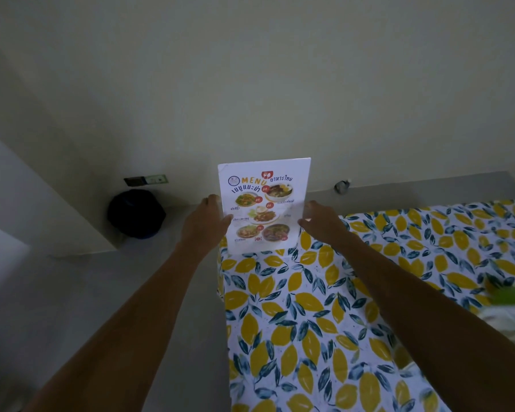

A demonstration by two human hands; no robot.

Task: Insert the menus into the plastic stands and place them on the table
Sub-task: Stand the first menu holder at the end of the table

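A white menu (263, 203) with food photos and the word MENU stands upright at the far left corner of the table (309, 322), which wears a lemon-print cloth. A clear plastic stand around the menu is hard to make out. My left hand (205, 224) holds the menu's left edge, thumb on the front. On the opposite edge my right hand (321, 223) grips it the same way. Both arms reach straight forward.
A dark round bag (136, 214) lies on the floor by the wall, under a wall socket (146, 180). Blurred green and white items (509, 310) sit at the table's right edge. Grey floor lies left of the table.
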